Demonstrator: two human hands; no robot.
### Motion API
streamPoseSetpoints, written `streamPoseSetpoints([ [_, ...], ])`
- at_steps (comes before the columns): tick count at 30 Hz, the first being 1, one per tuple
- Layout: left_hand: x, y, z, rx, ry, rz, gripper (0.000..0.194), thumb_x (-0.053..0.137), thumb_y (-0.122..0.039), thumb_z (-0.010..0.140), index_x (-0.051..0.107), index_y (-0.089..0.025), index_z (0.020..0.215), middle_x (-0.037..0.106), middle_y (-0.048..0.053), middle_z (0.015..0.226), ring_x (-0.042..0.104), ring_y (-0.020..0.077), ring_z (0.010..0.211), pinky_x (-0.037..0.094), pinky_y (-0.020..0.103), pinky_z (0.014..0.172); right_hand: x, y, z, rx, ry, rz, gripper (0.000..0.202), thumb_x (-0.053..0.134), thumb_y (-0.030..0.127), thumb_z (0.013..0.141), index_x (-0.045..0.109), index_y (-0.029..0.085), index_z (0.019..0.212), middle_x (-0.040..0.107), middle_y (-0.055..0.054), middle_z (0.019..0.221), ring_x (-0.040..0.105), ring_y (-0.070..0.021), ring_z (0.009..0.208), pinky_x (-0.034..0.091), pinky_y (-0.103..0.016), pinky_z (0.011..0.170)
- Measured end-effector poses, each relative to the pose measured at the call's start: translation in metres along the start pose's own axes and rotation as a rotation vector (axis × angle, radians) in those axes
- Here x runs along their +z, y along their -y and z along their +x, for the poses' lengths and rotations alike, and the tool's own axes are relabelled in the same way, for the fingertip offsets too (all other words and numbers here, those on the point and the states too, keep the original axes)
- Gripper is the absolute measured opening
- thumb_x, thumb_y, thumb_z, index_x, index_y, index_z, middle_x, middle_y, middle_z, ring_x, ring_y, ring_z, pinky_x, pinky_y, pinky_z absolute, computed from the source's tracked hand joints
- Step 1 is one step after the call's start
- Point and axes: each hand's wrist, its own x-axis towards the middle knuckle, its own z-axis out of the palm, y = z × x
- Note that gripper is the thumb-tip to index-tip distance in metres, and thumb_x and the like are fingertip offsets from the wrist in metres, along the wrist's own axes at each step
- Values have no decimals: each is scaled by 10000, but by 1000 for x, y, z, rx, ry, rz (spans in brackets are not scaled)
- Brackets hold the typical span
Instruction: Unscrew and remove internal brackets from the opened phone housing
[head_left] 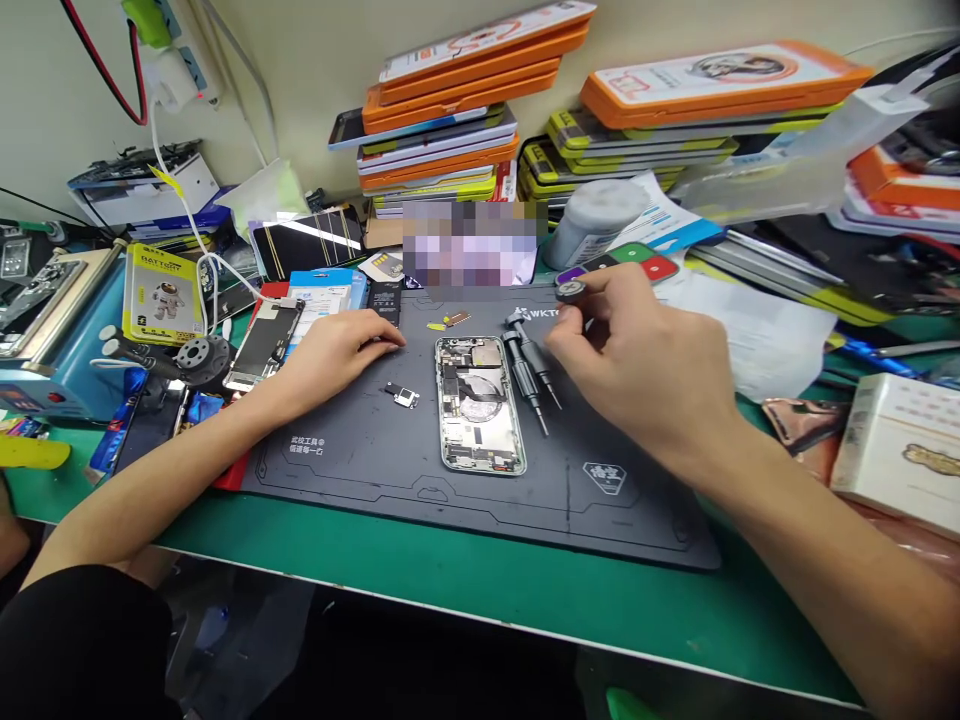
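An opened phone lies on the dark work mat, its inner parts bare. My left hand rests at the mat's left side, fingers loosely stretched and holding nothing. To the phone's right, my right hand pinches a screwdriver; its round dark cap shows, while the rest is hidden by the fingers. Two more screwdrivers lie beside the phone, tips toward me. Left of the phone is a small metal part. Above it sit a small copper-coloured piece and a yellow scrap.
A detached phone screen and a black round holder stand left of the mat. Stacked orange boxes line the wall. A grey jar is behind the mat, and a white box sits at right.
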Motion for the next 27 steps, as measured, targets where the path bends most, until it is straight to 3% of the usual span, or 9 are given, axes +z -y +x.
streamPoseSetpoints([
  [4, 2, -1, -1, 52, -5, 1, 207, 542, -235, 1041, 728, -199, 1123, 740, 60, 1101, 682, 183, 1024, 532, 332, 920, 2, 0, -1, -4, -17, 3, 378, 468, 378, 888, 653, 147, 1123, 770, -115, 821, 591, -210, 577, 274, -311, 576],
  [10, 0, -4, -1, 16, -73, 9, 161, 568, -228, 1037, 716, -196, 1090, 755, 43, 1057, 691, 164, 970, 517, 305, 887, 7, -2, -2, -42, -65, -19, 378, 453, 398, 878, 658, 160, 1089, 770, -99, 792, 609, -221, 557, 271, -307, 559],
  [12, 0, -4, 0, 53, -26, 16, 168, 576, -282, 1044, 724, -207, 1067, 753, 39, 1030, 690, 168, 959, 510, 300, 867, 8, -3, -2, -54, -81, -22, 371, 452, 400, 876, 657, 166, 1079, 769, -90, 777, 608, -223, 544, 264, -305, 551],
  [17, -4, -6, 0, 276, 230, 44, 281, 672, -449, 977, 742, -216, 1117, 710, 67, 1059, 668, 206, 988, 502, 316, 843, 5, -1, -3, -60, -77, -16, 343, 453, 394, 889, 644, 186, 1085, 772, -79, 771, 618, -226, 552, 255, -305, 544],
  [23, -11, -8, 1, 188, 345, -163, 163, 707, -359, 966, 721, -221, 1049, 695, 38, 1030, 660, 180, 978, 498, 297, 840, -4, 5, -4, -60, -2, -25, 314, 482, 336, 911, 643, 159, 1114, 783, -117, 823, 645, -232, 605, 284, -318, 560],
  [27, -11, -5, 1, 151, 345, -123, 199, 721, -401, 952, 673, -214, 1000, 685, 26, 1001, 636, 186, 961, 474, 301, 832, -4, 5, -4, -76, -11, -27, 298, 488, 330, 907, 645, 161, 1097, 777, -115, 808, 649, -231, 606, 278, -305, 544],
])
